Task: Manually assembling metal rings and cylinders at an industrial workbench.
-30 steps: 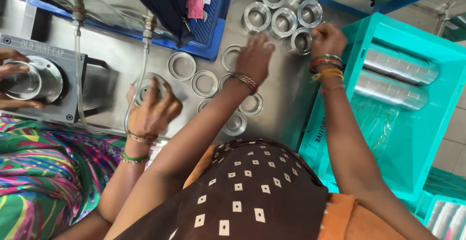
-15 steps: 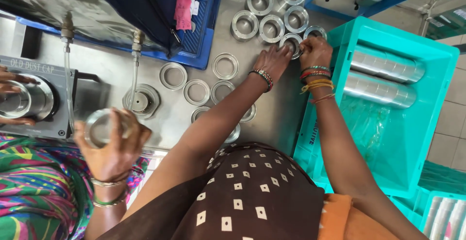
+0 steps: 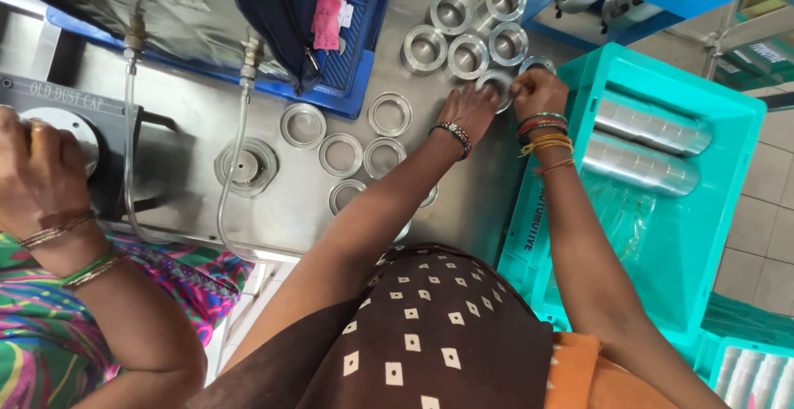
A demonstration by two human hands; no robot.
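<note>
My left hand (image 3: 467, 111) reaches across the steel bench (image 3: 480, 186), its fingers on a machined metal ring (image 3: 499, 81) at the near edge of a cluster of thick rings (image 3: 467, 55). My right hand (image 3: 538, 93), with coloured bangles on the wrist, is closed right beside it over another ring (image 3: 536, 64) of the same cluster. Both hands nearly touch each other. What lies under the right palm is hidden.
Flat thin rings (image 3: 389, 113) lie in the bench's middle near a round fixture (image 3: 246, 165) with hoses. A co-worker's hand (image 3: 37, 169) presses on a grey machine at the left. A teal crate (image 3: 744, 128) holding stacked metal cylinders (image 3: 653, 126) stands at the right.
My hands have come together at the ring cluster. The co-worker's hand lifted a part from the round fixture and moved left onto the grey machine.
</note>
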